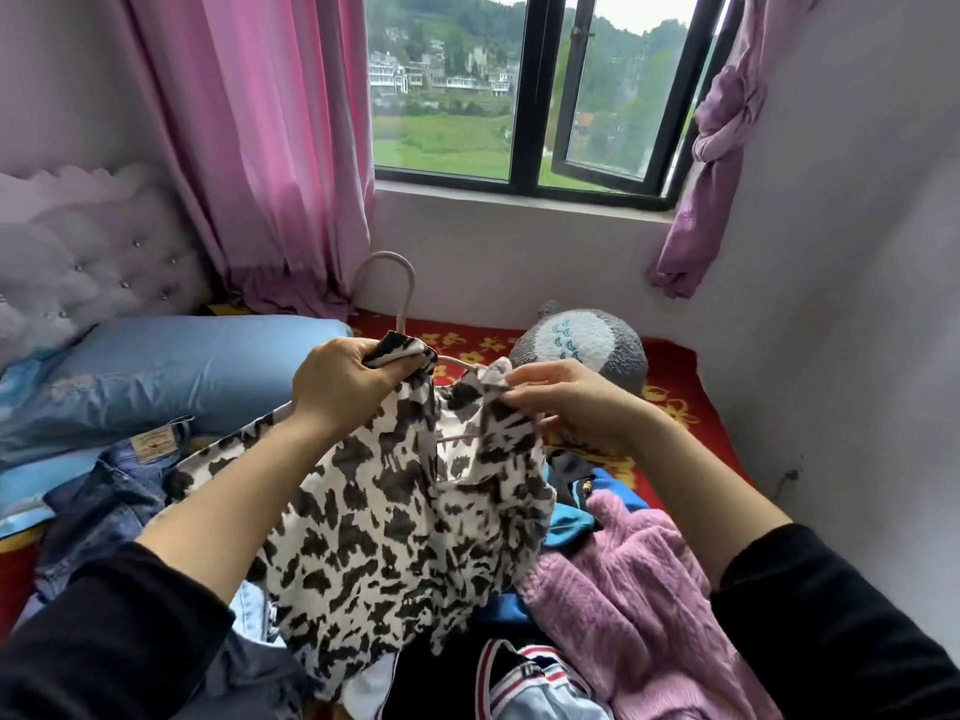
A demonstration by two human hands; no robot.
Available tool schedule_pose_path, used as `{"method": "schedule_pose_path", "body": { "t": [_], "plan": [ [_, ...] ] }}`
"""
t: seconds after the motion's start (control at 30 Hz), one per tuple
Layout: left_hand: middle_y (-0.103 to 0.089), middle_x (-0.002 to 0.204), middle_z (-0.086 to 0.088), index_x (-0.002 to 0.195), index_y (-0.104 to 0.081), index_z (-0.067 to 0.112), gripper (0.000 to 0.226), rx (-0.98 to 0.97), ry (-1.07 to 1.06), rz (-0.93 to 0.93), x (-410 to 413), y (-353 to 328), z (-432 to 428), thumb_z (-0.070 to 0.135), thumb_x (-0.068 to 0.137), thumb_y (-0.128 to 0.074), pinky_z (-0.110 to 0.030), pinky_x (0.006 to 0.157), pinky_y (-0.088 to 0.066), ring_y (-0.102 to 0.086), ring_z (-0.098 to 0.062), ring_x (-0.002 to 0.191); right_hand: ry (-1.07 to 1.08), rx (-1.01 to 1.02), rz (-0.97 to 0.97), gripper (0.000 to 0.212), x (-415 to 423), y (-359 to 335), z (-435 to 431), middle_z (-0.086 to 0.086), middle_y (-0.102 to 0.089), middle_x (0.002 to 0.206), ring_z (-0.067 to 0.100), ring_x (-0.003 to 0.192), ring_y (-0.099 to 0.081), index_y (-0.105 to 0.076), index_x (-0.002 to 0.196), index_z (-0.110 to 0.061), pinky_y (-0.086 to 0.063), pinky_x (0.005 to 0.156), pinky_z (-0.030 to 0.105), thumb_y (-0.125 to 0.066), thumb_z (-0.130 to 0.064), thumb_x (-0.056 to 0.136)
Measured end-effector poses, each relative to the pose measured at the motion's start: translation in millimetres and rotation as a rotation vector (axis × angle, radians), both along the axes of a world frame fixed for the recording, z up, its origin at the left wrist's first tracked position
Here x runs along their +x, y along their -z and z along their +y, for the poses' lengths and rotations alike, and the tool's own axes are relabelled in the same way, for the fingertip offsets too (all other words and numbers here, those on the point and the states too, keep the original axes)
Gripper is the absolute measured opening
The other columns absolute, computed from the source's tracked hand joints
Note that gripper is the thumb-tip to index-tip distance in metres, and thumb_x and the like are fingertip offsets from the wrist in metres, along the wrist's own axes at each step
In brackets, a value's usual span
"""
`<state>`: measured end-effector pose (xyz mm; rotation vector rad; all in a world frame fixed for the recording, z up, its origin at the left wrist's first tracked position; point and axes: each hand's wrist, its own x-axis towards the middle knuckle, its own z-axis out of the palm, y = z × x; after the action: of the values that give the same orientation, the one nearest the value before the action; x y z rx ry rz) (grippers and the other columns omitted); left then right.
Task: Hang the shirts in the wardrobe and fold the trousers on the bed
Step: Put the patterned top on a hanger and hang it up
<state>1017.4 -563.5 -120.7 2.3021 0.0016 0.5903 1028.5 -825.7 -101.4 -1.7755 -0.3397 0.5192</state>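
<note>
At the far left a pale tufted headboard with button studs [78, 262] stands against the wall, with a long pink curtain [260, 148] hanging to its right. In front of them a light blue pillow [171, 376] lies on the bed, and nearer, at the left edge of the clothes pile, are crumpled blue denim jeans with a tan waist patch [114, 491]. The left hand [343, 387] is curled tight around a bunched shoulder of the black-and-white cow-print shirt [395, 537], which is held up over the middle of the bed, its body draping down onto the pile. A pale pink plastic hanger [406, 304] sits inside the shirt's neck; its hook rises just beyond the left hand and one arm shows between the hands. The right hand [566, 402] pinches the shirt's other shoulder between thumb and fingertips, at the hanger's right arm, the remaining fingers loosely bent. Beyond it a round grey plush toy with a white belly [587, 345] rests on the red bedsheet with yellow flowers [670, 376], below a black-framed window [524, 96] with one pane swung open. Nearer, under the right forearm, a bright blue garment [576, 522] lies beside a fluffy pink knitted sweater [639, 589]. At the far right a knotted lilac curtain [722, 137] hangs by the window frame.
</note>
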Motion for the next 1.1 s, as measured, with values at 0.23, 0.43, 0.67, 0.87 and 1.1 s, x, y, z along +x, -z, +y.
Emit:
{"method": "schedule_pose_path", "body": {
  "t": [0.23,0.43,0.67,0.87,1.1],
  "plan": [
    [-0.071,0.064,0.007,0.077,-0.073,0.045,0.036,-0.202,0.089,-0.093,1.7,-32.5,16.1,0.076,0.061,-0.066,-0.037,0.065,-0.055,-0.068,-0.015,0.066,0.262,-0.520,-0.686,0.037,5.5,-41.6,7.7,0.001,-0.060,0.109,0.015,0.103,-0.052,-0.063,0.120,-0.017,-0.044,0.090,0.031,-0.070,-0.021,0.083],
    [-0.072,0.070,-0.001,0.082,-0.076,0.025,0.035,-0.192,0.306,-0.117,-2.3,-86.2,20.6,0.056,0.064,-0.076,-0.032,0.062,-0.053,-0.061,-0.012,0.061,0.138,-0.534,-0.811,0.016,9.6,-73.5,70.8,-0.004,-0.066,0.092,0.015,0.087,-0.061,-0.064,0.102,-0.020,-0.048,0.084,0.036,-0.056,-0.032,0.095],
    [-0.071,0.082,0.010,0.101,-0.070,0.033,0.044,-0.069,0.197,-0.010,-62.1,-117.3,96.7,0.055,0.063,-0.075,-0.016,0.058,-0.051,-0.065,-0.001,0.069,0.266,-0.154,-0.746,0.018,6.7,-120.1,67.9,-0.002,-0.056,0.058,0.004,0.046,-0.043,-0.072,0.084,-0.007,-0.036,0.046,0.017,-0.065,-0.022,0.090],
    [-0.071,0.080,-0.007,0.092,-0.066,0.009,0.030,-0.171,-0.099,0.216,-134.9,-85.4,139.4,0.031,0.074,-0.077,-0.033,0.066,-0.049,-0.062,-0.021,0.073,0.284,0.022,-0.662,0.021,-13.0,-133.1,64.7,-0.011,-0.050,0.045,0.003,0.040,-0.039,-0.069,0.066,-0.015,-0.032,0.041,0.018,-0.071,-0.022,0.085],
    [-0.071,0.067,-0.008,0.076,-0.071,0.009,0.009,-0.346,-0.449,0.089,-222.8,-71.7,124.9,0.013,0.075,-0.079,-0.028,0.059,-0.056,-0.065,-0.017,0.059,0.206,-0.002,-0.739,0.016,-48.4,-132.8,70.6,0.017,-0.073,0.081,0.025,0.072,-0.065,-0.072,0.065,-0.026,-0.053,0.076,0.040,-0.077,-0.019,0.079]
  ]
}}
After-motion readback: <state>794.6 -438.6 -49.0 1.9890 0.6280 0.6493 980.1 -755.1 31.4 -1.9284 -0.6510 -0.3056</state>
